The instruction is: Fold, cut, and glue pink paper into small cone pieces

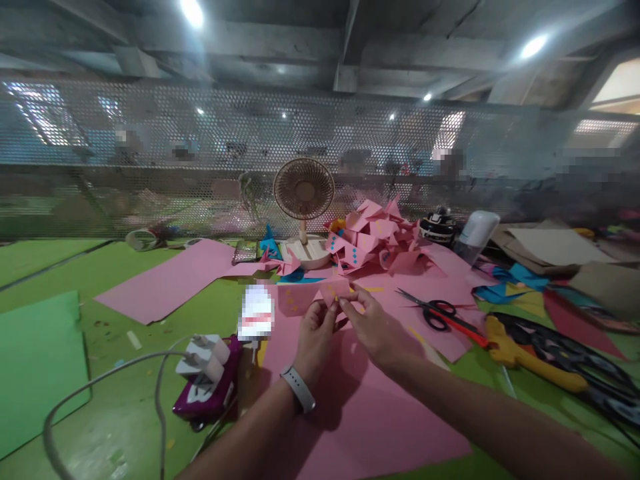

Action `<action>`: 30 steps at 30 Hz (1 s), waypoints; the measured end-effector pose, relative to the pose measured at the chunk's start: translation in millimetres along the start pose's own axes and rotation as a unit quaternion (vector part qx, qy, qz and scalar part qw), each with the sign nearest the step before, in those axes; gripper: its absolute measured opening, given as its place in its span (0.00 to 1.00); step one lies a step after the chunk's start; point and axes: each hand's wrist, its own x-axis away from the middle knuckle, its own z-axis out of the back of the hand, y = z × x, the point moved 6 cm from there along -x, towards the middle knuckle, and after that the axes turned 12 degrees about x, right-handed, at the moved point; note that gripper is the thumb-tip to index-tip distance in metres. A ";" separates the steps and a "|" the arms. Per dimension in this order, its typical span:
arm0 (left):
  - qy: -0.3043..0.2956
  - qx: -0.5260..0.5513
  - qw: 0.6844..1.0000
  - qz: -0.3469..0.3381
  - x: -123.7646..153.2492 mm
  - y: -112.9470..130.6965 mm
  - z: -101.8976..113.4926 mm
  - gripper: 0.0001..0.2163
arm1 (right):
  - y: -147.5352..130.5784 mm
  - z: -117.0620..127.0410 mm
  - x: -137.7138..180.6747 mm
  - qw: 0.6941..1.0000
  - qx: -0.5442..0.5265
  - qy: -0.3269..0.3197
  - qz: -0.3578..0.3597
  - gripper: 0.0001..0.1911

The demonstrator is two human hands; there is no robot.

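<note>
My left hand [318, 333], with a pale watch band [298, 388] at its wrist, pinches the lower edge of a small folded pink paper [334, 291]. The fingertips of my right hand [369, 327] close on the same paper from the right, almost touching the left ones. Small yellow marks show on its surface. Just behind stands another folded pink paper piece [295, 300] with yellow marks. Beneath both hands lies a large pink sheet [345, 427]. Left of my hands is a lit phone [256, 312], its screen blurred, with a cable at its lower end.
A heap of folded pink paper [375, 230] sits behind, beside a small fan [303, 190]. To the right lie black scissors [437, 315], a red-handled tool [463, 328] and a yellow glue gun [530, 363]. A purple power strip [210, 393] with chargers stands left. A perforated metal screen [210, 133] closes the back.
</note>
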 end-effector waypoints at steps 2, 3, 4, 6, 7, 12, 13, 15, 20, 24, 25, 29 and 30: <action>0.000 0.003 1.000 -0.003 0.0 0.4 0.0 0.12 | 0.3 -1.5 0.2 1.000 -0.011 -0.004 0.006 0.10; -0.001 0.004 1.000 -0.004 -0.1 0.5 0.1 0.12 | 0.3 -2.1 0.5 1.000 -0.012 -0.005 0.008 0.10; -0.001 0.003 1.000 -0.004 -0.3 0.6 0.2 0.13 | -0.1 -2.3 1.0 1.000 -0.011 -0.004 0.010 0.10; 0.002 -0.003 1.000 -0.004 -0.4 0.9 1.0 0.13 | -1.6 -2.6 2.5 1.000 -0.008 0.000 0.015 0.10; 0.005 -0.008 1.000 -0.005 -0.3 1.3 1.5 0.13 | -2.4 -2.6 3.5 1.000 -0.005 0.004 0.016 0.10; 0.018 -0.040 0.999 -0.010 0.7 3.5 4.6 0.14 | -3.4 -5.2 7.4 1.000 0.014 0.021 0.008 0.11; 0.018 -0.045 0.999 -0.012 0.7 3.8 5.0 0.14 | -2.9 -6.7 7.5 1.000 0.014 0.019 0.008 0.11; 0.013 -0.050 0.999 -0.018 0.3 4.4 5.3 0.14 | -1.7 -9.3 7.1 1.000 0.010 0.015 0.010 0.11; -0.010 -0.049 0.998 -0.035 -1.8 5.7 4.7 0.14 | -1.2 -9.0 5.8 1.000 0.009 0.013 0.008 0.11; -0.022 -0.048 0.998 -0.035 -2.5 4.6 4.1 0.14 | -4.0 -6.1 3.1 0.999 -0.009 -0.031 0.001 0.11; -0.024 -0.049 0.998 -0.032 -2.4 3.7 3.9 0.14 | -3.9 -5.5 1.6 0.999 -0.015 -0.044 0.001 0.11; -0.028 -0.055 0.998 -0.015 -1.7 0.3 2.5 0.13 | 0.3 -1.0 -6.5 0.998 -0.023 -0.061 0.012 0.08; -0.030 -0.057 0.998 -0.010 -1.4 -0.2 2.1 0.13 | 1.3 0.1 -8.3 0.998 -0.021 -0.062 0.021 0.07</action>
